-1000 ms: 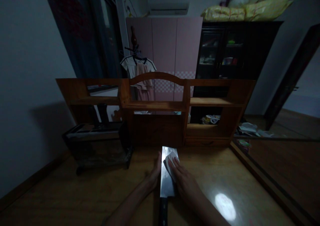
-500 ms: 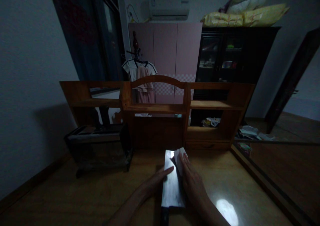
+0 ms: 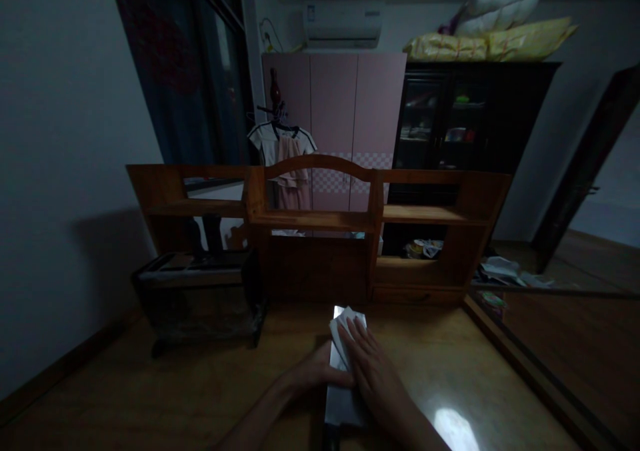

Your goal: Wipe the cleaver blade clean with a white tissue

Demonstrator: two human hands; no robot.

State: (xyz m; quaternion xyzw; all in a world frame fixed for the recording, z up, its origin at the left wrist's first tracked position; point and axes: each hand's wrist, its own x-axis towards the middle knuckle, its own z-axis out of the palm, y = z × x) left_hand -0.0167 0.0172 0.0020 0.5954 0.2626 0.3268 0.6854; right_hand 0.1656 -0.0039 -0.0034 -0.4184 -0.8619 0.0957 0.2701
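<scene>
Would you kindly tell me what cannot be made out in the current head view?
All in the head view:
Cleaver handle end: cut off by bottom edge.
Left hand, most fingers: hidden behind the blade.
White wipe, part: covered by right hand.
Dark cabinet's contents: too small and dim.

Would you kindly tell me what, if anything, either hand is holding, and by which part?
The left hand holds the cleaver by its blade, thumb across the face; the right hand presses a white wipe against the blade.
</scene>
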